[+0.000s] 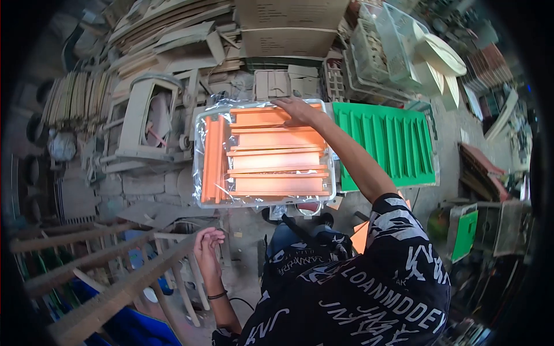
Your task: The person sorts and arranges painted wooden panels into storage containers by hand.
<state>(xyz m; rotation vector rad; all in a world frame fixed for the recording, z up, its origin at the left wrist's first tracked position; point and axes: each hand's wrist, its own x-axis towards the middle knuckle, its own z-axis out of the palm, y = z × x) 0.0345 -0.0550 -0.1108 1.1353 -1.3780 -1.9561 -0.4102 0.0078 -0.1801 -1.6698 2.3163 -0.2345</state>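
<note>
A clear plastic-lined tray holds several orange slatted pieces, most lying crosswise, with others upright along its left side. My right hand rests with fingers spread on the topmost orange piece at the tray's far edge. My left hand is raised below the tray's near left corner, touching nothing, its fingers loosely curled. Directly right of the tray lies a green ribbed panel on a crate, under my right forearm.
A wooden rail frame stands at lower left. Cardboard boxes are beyond the tray, and a dusty wooden chair-like frame is left of it. Plastic crates stack at back right. Another green panel stands at right.
</note>
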